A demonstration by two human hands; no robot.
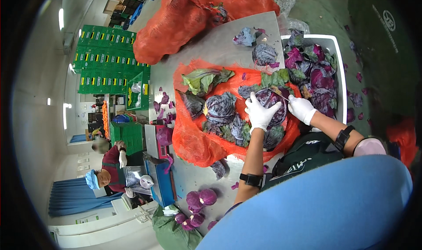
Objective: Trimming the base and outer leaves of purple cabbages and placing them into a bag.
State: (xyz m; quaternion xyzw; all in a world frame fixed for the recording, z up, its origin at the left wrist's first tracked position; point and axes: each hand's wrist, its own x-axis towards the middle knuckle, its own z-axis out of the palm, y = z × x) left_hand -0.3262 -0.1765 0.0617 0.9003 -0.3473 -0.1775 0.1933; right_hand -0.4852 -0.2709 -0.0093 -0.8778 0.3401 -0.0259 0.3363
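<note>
My left hand (261, 114), in a white glove, grips the side of a red cabbage (269, 99) with thumb and fingers spread over it. My right hand (301, 110), also gloved, is closed round the handle of a knife. The thin knife blade (278, 93) reaches across the top of that cabbage. Under it lies an opened orange mesh bag (193, 141), with more leafy red cabbages (220, 108) and loose green outer leaves (205, 80) on it. Part of the held cabbage is hidden by my left hand.
To the right, a white bin (341, 70) is heaped with purple leaves. Full orange mesh sacks (176, 23) lie beyond the metal table (259, 26). Peeled cabbages (201, 198) and a scale (161, 144) are at the left, where a co-worker (113, 168) stands near green crates (107, 59).
</note>
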